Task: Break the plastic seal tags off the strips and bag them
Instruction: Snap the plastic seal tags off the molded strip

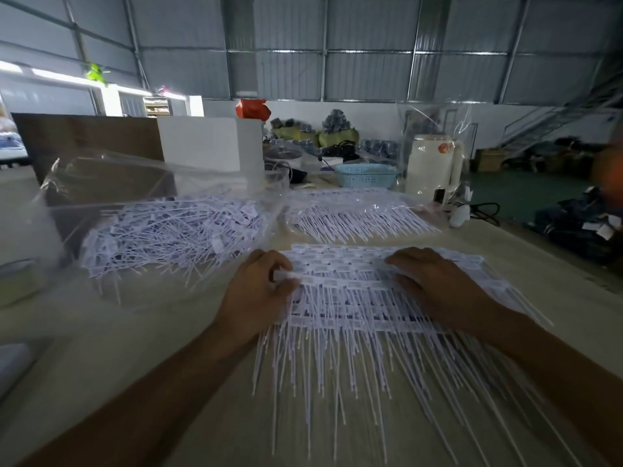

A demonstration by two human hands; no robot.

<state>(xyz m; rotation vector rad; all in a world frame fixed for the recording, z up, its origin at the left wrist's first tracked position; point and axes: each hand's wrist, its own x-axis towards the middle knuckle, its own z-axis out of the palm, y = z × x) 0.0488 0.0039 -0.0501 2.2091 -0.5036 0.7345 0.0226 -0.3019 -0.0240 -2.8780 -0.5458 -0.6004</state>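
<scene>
A person's left hand (259,291) pinches the end of a strip on a stack of white tag strips (364,298); the right hand (438,284) rests spread on it. Many loose tags (168,234) already fill an open clear bag (67,203); more strips (357,214) wait. Beige table (118,365), metal-walled warehouse.

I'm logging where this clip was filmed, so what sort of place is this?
Probably a warehouse or small factory workshop: corrugated metal walls, a metal staircase, and a worktable heaped with plastic seal tags.
</scene>
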